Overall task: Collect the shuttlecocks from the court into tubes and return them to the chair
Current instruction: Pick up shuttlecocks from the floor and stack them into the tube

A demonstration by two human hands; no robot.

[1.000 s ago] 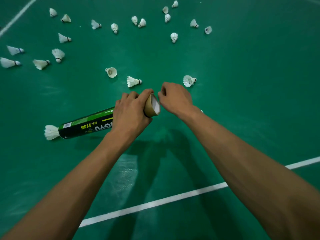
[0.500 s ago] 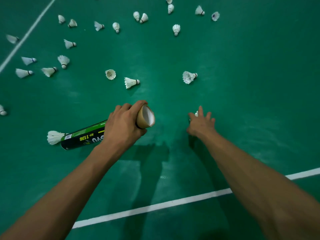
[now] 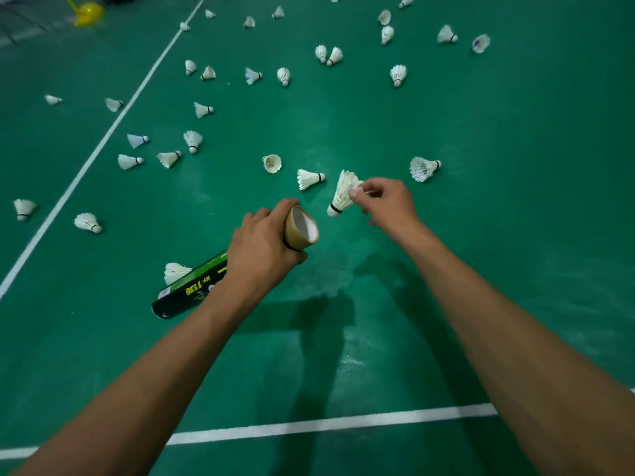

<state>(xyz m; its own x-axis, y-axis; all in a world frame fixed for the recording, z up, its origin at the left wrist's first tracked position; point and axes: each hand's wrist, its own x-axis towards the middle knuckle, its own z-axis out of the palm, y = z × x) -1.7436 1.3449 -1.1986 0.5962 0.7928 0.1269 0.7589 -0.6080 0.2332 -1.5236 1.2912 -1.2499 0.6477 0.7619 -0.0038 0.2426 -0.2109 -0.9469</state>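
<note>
My left hand (image 3: 263, 243) grips a black-and-green shuttlecock tube (image 3: 187, 292) near its open cardboard mouth (image 3: 302, 228), which points up and to the right. Just right of that mouth, my right hand (image 3: 385, 201) pinches a white shuttlecock (image 3: 342, 195) by its feathers, cork end down toward the tube. White feathers (image 3: 175, 271) stick out at the tube's far lower end. Several more shuttlecocks lie on the green court beyond, the nearest ones (image 3: 309, 178) (image 3: 422, 168) (image 3: 272, 163) just past my hands.
White court lines run diagonally at the left (image 3: 103, 139) and across the bottom (image 3: 309, 426). A yellow object (image 3: 87, 13) stands at the top left corner. Shuttlecocks are scattered over the far and left court; the right side is bare green floor.
My right hand has risen from the floor with a shuttlecock and moved toward the tube mouth. The view has tilted up, showing more of the far court.
</note>
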